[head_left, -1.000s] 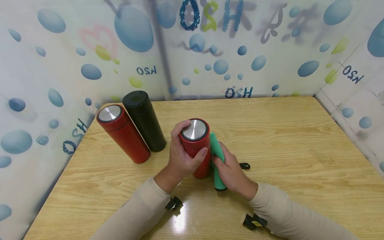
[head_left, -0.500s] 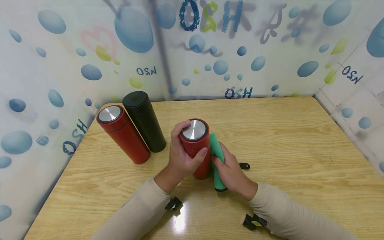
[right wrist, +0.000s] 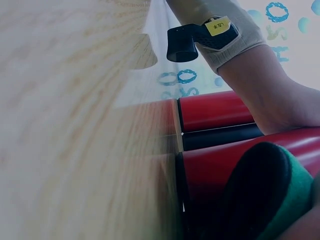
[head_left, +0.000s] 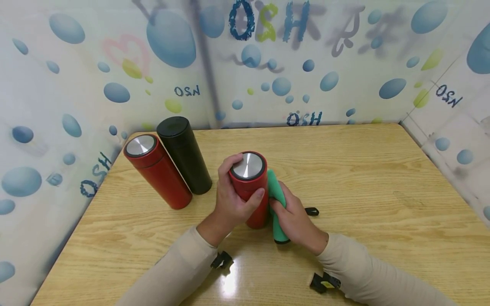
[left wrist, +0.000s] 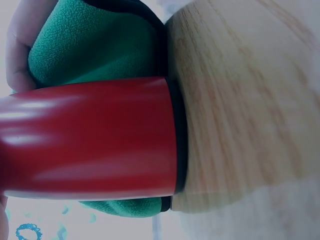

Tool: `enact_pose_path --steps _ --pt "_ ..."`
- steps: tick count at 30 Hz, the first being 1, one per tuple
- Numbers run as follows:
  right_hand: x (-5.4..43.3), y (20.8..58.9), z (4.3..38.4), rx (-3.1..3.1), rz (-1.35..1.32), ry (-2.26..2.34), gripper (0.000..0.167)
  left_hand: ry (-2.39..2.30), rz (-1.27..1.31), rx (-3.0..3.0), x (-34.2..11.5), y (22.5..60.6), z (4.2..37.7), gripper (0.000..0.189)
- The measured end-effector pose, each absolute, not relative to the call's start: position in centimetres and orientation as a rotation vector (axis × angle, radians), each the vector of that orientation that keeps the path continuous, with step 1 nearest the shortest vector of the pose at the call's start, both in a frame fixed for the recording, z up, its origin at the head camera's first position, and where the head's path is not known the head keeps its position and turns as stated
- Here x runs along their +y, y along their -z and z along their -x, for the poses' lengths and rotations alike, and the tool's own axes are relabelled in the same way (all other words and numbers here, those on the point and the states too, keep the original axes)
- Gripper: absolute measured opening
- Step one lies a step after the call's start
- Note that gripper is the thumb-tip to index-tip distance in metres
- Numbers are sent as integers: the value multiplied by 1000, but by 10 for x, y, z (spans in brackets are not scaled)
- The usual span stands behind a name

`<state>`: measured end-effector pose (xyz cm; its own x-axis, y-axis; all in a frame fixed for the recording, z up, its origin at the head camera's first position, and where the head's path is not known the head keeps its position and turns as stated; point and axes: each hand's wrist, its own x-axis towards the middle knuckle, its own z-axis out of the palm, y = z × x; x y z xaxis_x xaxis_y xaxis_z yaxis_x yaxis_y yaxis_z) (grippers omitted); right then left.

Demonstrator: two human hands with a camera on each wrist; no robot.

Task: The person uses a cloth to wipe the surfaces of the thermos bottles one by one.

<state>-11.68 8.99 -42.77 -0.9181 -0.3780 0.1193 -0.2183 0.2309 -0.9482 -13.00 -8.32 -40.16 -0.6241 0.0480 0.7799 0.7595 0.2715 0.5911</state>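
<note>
In the head view, a red thermos flask [head_left: 249, 184] with a shiny silver top stands upright on the table. My left hand [head_left: 231, 199] grips its upper part, thumb on the near side and a fingertip at the lid's rim. On the flask's right, my right hand [head_left: 296, 219] holds a green fleecy cloth [head_left: 280, 231] with black edging against its side. A small black loop [head_left: 312, 211] sticks out beyond that hand. The left wrist view shows the flask's red body [left wrist: 100, 140] with green cloth [left wrist: 100, 47] showing on both sides; its far side is hidden.
Left of my hands, a second red flask [head_left: 162, 178] and a black flask [head_left: 187, 157] stand close together on the wooden table [head_left: 363, 178]. A wall sheet with blue drops [head_left: 281, 86] rises behind the table's back edge. Each wrist carries a small black camera [head_left: 222, 259].
</note>
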Motion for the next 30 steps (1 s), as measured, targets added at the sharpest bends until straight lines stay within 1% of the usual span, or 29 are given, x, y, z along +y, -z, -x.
enact_pose_path --steps 30 --pt "92 433 124 2357 587 1755 41 1419 736 -1873 -82 403 132 76"
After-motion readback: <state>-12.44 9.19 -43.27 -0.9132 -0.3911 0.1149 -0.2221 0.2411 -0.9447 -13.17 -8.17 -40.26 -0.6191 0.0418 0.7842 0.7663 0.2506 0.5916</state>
